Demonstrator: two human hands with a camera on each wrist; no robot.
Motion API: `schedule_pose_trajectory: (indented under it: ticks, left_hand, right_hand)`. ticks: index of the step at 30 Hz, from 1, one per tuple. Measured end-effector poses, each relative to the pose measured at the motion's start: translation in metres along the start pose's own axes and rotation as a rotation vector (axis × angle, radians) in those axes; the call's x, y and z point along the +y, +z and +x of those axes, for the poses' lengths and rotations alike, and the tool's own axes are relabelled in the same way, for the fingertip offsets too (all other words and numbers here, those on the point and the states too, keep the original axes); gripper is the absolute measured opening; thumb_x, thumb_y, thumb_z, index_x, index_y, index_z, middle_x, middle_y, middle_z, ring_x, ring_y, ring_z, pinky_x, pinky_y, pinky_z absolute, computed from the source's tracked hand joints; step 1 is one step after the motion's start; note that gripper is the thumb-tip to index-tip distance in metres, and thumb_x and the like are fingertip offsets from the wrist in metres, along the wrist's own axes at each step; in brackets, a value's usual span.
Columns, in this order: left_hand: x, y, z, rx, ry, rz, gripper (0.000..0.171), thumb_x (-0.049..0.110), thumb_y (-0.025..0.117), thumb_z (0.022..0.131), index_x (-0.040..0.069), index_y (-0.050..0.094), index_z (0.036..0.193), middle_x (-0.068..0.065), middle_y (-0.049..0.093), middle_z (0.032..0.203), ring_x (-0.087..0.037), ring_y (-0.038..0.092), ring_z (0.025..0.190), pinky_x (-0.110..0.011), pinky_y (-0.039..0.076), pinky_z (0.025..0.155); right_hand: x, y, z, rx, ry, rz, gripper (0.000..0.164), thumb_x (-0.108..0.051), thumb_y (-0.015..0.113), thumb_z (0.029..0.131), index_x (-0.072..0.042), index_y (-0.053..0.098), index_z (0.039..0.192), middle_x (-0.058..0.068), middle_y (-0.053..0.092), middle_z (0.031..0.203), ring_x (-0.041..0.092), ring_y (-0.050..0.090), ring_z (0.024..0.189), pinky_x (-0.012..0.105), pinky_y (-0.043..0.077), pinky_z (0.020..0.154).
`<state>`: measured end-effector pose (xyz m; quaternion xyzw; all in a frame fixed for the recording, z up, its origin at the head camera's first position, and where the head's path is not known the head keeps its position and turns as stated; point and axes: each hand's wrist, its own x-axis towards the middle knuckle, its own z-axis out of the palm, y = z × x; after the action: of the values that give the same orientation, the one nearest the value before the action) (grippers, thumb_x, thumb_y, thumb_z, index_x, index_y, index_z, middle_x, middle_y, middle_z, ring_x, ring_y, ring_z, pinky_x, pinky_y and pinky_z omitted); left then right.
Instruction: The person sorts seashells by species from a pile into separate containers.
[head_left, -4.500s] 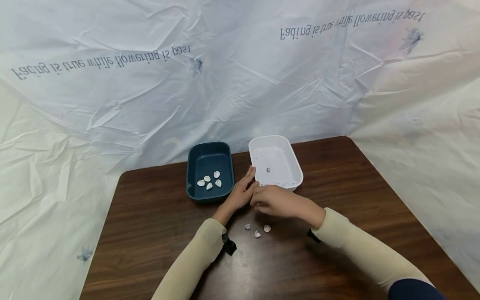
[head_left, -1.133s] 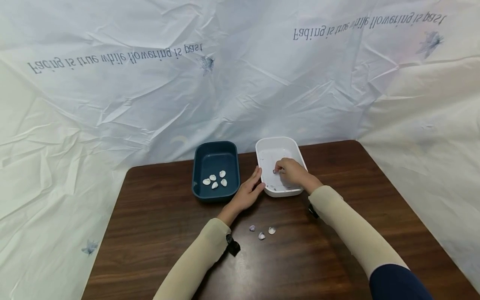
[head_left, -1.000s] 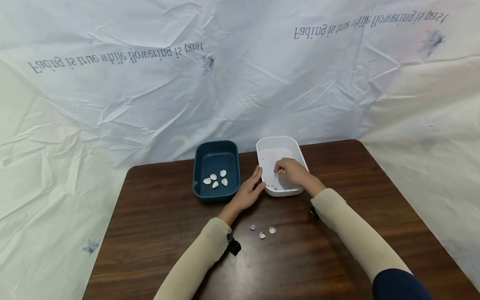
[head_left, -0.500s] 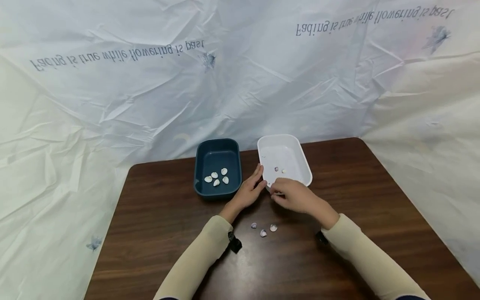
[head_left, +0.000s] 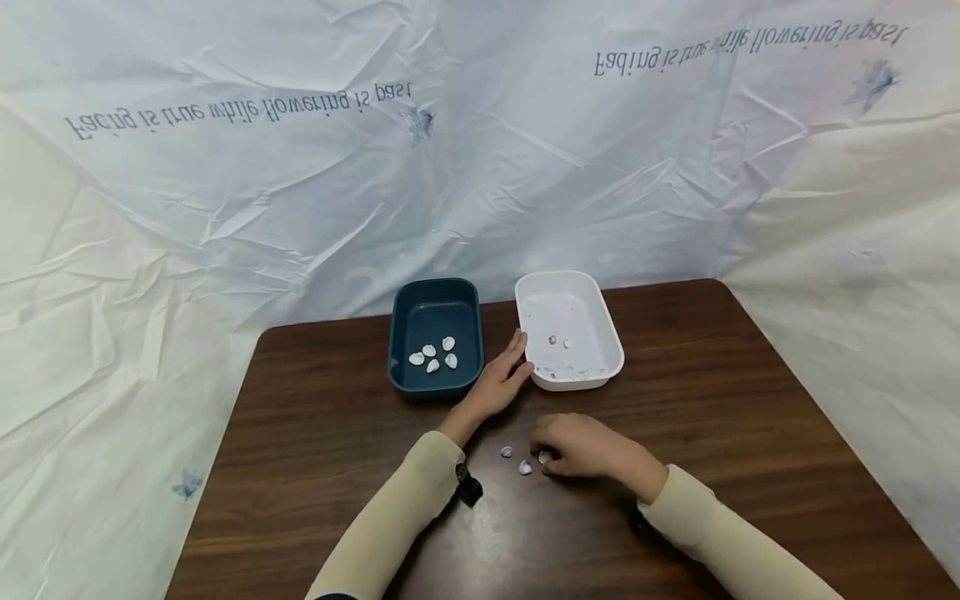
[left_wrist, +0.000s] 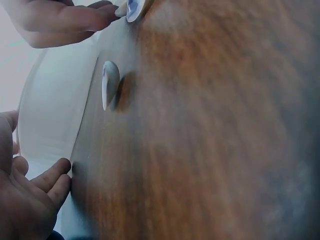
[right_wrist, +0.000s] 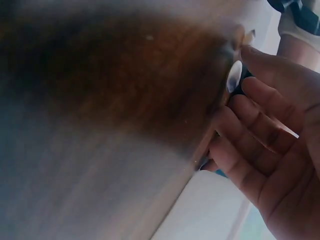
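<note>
My left hand (head_left: 497,385) has its fingers extended and touches the near left side of the white tray (head_left: 573,385). In the left wrist view, those fingers (left_wrist: 52,182) lie along the tray's wall. My right hand (head_left: 588,446) is low over the table, thumb and bent fingers around a whitish seashell (head_left: 544,457). In the right wrist view, that seashell (right_wrist: 234,76) sits in the gap by the thumb and index fingertips. Two purplish shells, one nearer (head_left: 525,468) and one farther (head_left: 507,452), lie just left of it. Two small shells (head_left: 567,342) are inside the white tray.
A dark teal tray (head_left: 397,379) with several white shells (head_left: 432,365) stands left of the white tray. Both stand near the back edge of the brown wooden table (head_left: 315,433). A printed white sheet (head_left: 480,167) hangs behind. Specks dot the white tray's floor.
My right hand has left a shell in the white tray, where one lay before, then come back toward me to a whitish shell on the table. The left hand stays at the tray.
</note>
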<state>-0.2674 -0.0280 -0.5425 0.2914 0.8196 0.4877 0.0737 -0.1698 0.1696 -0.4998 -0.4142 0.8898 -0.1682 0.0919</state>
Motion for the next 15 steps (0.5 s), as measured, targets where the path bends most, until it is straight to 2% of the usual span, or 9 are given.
schedule_pose_trajectory:
  ticks: [3, 10, 15]
  left_hand:
    - [0.0, 0.0, 0.0, -0.001, -0.01, -0.004, 0.066, 0.033, 0.047, 0.115, 0.009, 0.018, 0.17, -0.009, 0.008, 0.177, -0.022, 0.013, 0.161, -0.05, 0.022, 0.127]
    - [-0.001, 0.001, -0.002, 0.001, -0.006, -0.008, 0.065, 0.033, 0.046, 0.115, 0.008, 0.019, 0.169, -0.012, 0.01, 0.177, -0.024, 0.014, 0.161, -0.052, 0.022, 0.127]
    - [-0.001, 0.0, -0.001, 0.005, -0.011, -0.012, 0.066, 0.035, 0.046, 0.115, 0.009, 0.019, 0.169, -0.012, 0.01, 0.177, -0.023, 0.013, 0.161, -0.052, 0.022, 0.127]
  right_hand:
    - [-0.002, 0.003, 0.0, 0.005, 0.008, -0.034, 0.012, -0.009, 0.084, 0.086, -0.014, 0.077, 0.095, -0.007, 0.062, 0.088, 0.003, 0.056, 0.076, 0.027, 0.053, 0.069]
    - [-0.004, 0.01, 0.0, 0.004, 0.009, -0.042, 0.008, -0.007, 0.081, 0.088, -0.012, 0.078, 0.094, -0.007, 0.063, 0.086, 0.001, 0.054, 0.072, 0.025, 0.053, 0.066]
    - [-0.004, 0.011, 0.0, 0.029, -0.011, -0.053, 0.01, -0.004, 0.081, 0.086, -0.011, 0.079, 0.094, -0.005, 0.066, 0.085, 0.001, 0.055, 0.071, 0.026, 0.053, 0.065]
